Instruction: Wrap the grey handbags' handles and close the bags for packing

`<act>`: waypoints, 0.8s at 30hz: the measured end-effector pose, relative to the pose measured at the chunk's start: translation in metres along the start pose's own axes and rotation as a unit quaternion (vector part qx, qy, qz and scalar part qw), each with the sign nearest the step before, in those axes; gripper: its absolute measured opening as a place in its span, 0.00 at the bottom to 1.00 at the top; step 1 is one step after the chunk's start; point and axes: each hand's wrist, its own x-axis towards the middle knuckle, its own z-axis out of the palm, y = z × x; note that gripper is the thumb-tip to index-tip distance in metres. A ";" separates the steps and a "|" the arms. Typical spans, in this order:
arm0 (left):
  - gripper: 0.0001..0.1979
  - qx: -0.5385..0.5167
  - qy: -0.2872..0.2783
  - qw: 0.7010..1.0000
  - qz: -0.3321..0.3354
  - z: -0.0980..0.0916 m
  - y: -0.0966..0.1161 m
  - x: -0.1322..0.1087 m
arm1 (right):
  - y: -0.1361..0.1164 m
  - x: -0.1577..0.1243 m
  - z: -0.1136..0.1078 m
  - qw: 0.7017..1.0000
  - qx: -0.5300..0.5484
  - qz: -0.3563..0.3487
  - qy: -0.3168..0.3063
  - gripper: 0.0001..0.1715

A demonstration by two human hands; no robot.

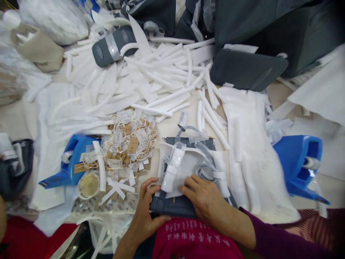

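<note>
A dark blue handbag (172, 205) lies in front of me, with a white padding sheet (185, 169) over most of it. Its straps are wrapped in plastic, and a white foam sleeve (175, 163) covers part of the left one. A coil of clear-wrapped strap (205, 171) rests on the right of the sheet. At the bag's left corner is my left hand (147, 208), fingers apart and thumb along the near edge. My right hand (203, 196) has its fingers bent together at the sheet's lower edge; what lies under the fingertips is partly hidden.
Tags with strings (132, 140) are heaped to the left, near a small round tub (88, 185). Blue tape dispensers (71, 162) (299, 167) stand on both sides. Foam tubes (167, 68) cover the back, beside dark bags (248, 68). White sheets (250, 151) lie at right.
</note>
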 end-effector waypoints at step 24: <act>0.19 -0.099 0.192 0.975 0.050 0.060 -0.009 -0.027 | -0.033 -0.069 0.040 0.970 -0.179 -0.035 0.163 0.20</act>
